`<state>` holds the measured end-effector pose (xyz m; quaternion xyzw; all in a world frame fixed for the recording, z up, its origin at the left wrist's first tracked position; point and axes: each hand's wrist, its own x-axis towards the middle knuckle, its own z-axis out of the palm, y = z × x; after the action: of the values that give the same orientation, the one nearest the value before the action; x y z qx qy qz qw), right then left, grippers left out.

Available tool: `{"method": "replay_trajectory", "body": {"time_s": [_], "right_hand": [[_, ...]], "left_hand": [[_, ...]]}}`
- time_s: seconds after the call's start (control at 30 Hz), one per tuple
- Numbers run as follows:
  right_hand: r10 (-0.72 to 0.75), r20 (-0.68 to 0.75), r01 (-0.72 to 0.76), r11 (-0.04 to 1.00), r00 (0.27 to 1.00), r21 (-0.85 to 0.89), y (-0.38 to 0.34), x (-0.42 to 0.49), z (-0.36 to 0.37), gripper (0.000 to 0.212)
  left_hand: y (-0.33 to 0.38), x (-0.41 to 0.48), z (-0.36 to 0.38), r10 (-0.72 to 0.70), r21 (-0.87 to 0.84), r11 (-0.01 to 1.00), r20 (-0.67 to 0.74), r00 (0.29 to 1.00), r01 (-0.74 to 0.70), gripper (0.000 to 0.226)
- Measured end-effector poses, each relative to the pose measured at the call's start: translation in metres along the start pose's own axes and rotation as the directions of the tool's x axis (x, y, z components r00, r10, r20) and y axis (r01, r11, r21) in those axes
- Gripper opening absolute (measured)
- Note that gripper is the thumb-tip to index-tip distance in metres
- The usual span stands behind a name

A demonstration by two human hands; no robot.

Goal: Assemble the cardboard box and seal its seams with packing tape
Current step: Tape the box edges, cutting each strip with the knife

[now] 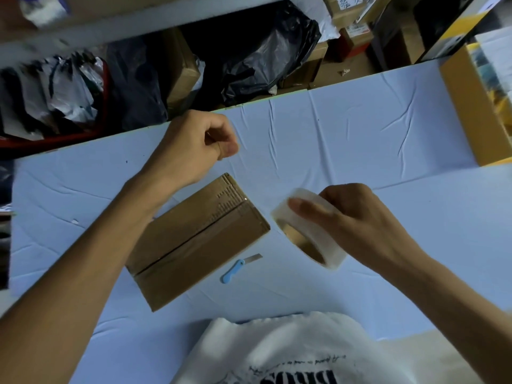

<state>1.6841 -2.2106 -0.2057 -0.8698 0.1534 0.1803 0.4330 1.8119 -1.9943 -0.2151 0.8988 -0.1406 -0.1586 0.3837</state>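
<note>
A brown cardboard box [196, 239] lies on the blue-covered table [360, 139] with its flaps folded shut and the centre seam running diagonally. My right hand [357, 217] holds a roll of clear packing tape [310, 228] just right of the box, lifted off the table. My left hand [196, 145] hovers above the box's far corner with fingers pinched together; a strip of clear tape between it and the roll is too faint to confirm.
A small blue-handled knife [238, 268] with its blade out lies on the table beside the box's near right edge. An open cardboard carton [471, 106] stands at the far right. Black bags [263, 59] and stacked boxes sit beyond the table's far edge.
</note>
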Motion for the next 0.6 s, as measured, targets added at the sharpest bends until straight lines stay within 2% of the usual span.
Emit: {"method": "replay_trajectory", "body": {"time_s": [0.13, 0.3, 0.47, 0.6], "right_hand": [[-0.014, 0.047, 0.012, 0.999, 0.999, 0.042, 0.0, -0.006, 0.006, 0.044], [-0.014, 0.043, 0.012, 0.998, 0.999, 0.058, 0.003, -0.01, 0.007, 0.059], [0.148, 0.145, -0.14, 0.988, 0.978, -0.066, 0.01, -0.01, 0.008, 0.06], [0.178, 0.183, -0.161, 0.981, 0.967, -0.103, 0.013, -0.012, 0.015, 0.06]], "left_hand": [[-0.008, 0.0, -0.006, -0.031, -0.007, 0.999, 0.012, 0.999, 0.031, 0.012], [-0.008, -0.002, -0.008, -0.032, 0.026, 0.999, 0.031, 0.999, 0.031, 0.011], [-0.004, 0.0, -0.016, 0.017, 0.023, 1.0, -0.07, 0.997, -0.016, 0.015], [-0.007, -0.001, -0.017, 0.019, 0.071, 0.997, 0.041, 0.999, -0.022, 0.011]]}}
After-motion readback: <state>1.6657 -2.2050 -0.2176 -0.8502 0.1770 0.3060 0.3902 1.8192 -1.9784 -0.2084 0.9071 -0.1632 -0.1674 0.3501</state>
